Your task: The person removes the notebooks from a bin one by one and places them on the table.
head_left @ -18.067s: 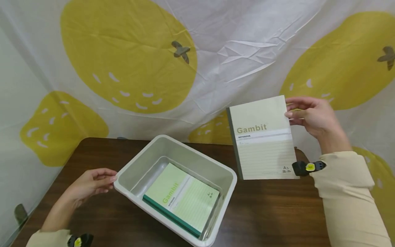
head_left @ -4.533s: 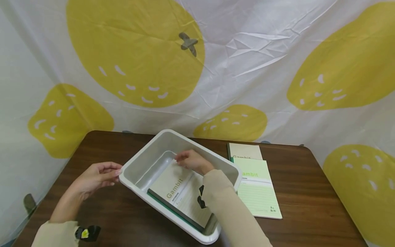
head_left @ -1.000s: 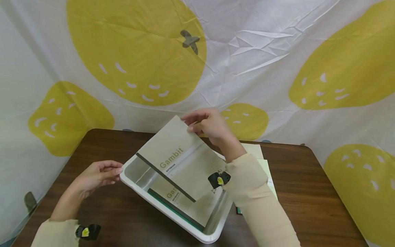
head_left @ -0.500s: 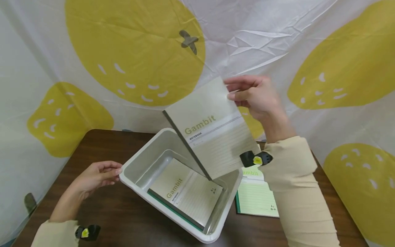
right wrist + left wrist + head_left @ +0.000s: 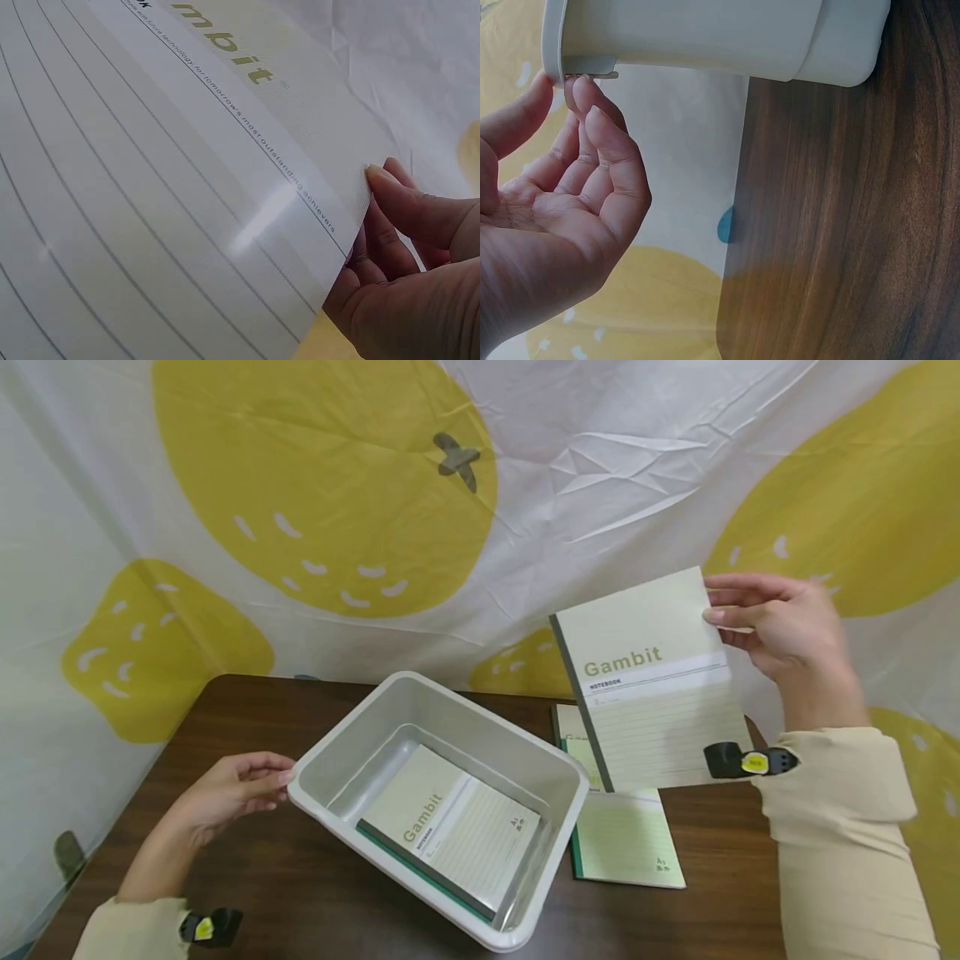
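In the head view my right hand (image 5: 783, 627) pinches the right edge of a cream Gambit notebook (image 5: 652, 693) with a grey spine, raised above the table. The right wrist view shows thumb and fingers of that hand (image 5: 420, 255) on the notebook's edge (image 5: 165, 172). My left hand (image 5: 232, 793) pinches the left corner rim of a grey plastic bin (image 5: 487, 752). Up close in the left wrist view, the thumb and fingertips of the left hand (image 5: 577, 165) grip the lip of the bin (image 5: 690, 34). Inside lies another cream notebook (image 5: 465, 827), a green spine showing beneath it.
Right of the bin, a light green notebook (image 5: 626, 843) overlaps a cream one (image 5: 568, 720) on the dark wooden table (image 5: 247, 718). The held notebook partly hides both. A white cloth with yellow fruit prints (image 5: 322, 485) hangs behind the table.
My right hand has lifted the cream notebook out of the bin and carried it right, above the notebooks on the table. The left hand stays on the bin's rim.
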Demonstrator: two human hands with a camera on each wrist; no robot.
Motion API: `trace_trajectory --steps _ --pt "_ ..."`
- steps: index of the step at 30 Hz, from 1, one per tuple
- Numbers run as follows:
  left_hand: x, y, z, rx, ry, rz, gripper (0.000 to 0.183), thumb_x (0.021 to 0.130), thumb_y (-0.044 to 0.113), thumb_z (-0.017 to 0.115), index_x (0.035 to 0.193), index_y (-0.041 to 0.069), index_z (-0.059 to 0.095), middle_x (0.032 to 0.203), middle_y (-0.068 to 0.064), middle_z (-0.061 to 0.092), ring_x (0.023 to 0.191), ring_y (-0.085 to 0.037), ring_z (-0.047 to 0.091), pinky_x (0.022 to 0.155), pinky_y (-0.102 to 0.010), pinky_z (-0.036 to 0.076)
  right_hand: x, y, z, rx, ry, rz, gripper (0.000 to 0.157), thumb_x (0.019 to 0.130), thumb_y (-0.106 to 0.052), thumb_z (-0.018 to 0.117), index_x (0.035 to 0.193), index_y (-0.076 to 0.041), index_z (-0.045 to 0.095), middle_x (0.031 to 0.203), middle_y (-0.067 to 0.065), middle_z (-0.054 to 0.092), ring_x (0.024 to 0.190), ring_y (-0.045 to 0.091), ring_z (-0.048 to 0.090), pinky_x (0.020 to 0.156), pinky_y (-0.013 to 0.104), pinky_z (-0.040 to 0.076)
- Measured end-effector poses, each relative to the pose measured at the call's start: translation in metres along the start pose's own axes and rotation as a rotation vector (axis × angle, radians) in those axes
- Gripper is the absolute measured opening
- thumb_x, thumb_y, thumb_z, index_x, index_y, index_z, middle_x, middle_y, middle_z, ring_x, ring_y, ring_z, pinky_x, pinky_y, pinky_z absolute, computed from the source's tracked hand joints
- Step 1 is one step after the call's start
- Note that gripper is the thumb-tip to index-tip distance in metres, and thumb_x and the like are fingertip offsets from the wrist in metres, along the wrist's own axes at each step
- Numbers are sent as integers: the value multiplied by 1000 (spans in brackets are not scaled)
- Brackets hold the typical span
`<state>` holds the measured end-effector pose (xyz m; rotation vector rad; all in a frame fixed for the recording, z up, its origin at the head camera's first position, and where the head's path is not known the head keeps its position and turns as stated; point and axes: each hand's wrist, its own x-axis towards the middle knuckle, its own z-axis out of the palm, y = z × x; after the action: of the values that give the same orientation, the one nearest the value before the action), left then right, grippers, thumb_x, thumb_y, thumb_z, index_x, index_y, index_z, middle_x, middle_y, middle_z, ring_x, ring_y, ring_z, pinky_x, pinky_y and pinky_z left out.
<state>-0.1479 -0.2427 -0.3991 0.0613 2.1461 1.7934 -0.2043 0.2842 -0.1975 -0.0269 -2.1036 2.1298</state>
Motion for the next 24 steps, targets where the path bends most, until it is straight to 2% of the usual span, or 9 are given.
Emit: trace_trajectory --steps 6,13,16,19,24 --pt "-1 -1 -1 -13 -6 5 37 91 14 61 112 -15 51 87 -1 62 78 -15 60 68 -28 52 -7 28 -37 -34 54 69 33 83 12 60 85 -17 76 80 -4 68 67 11 63 56 23 49" --pt "-2 -1 -1 -28 -9 16 33 91 13 62 109 -13 53 86 -1 62 78 -14 60 67 -27 52 -13 96 -75 -99 15 134 32 81 10 65 90 -20 74 81 -6 68 68 10 63 50 22 43" --pt "-2 -1 -1 -20 -4 18 34 90 13 62 109 -14 52 86 -1 62 77 -14 60 68 -28 52 -18 124 -83 -85 -5 174 33 78 10 67 89 -20 75 81 -5 69 69 11 64 52 23 45" --pt "-2 -1 0 -14 4 15 36 90 14 62 110 -15 51 86 -2 62 78 -14 60 68 -28 52 -24 147 -85 -25 -13 237 34 79 13 64 87 -18 75 79 -3 69 69 12 64 54 25 48" --pt "-1 -1 0 -14 10 4 39 90 14 63 112 -15 51 86 -2 62 77 -14 60 67 -27 52 -34 179 -85 -2 35 370 41 82 16 59 79 -23 73 76 -4 68 68 13 64 57 26 50"
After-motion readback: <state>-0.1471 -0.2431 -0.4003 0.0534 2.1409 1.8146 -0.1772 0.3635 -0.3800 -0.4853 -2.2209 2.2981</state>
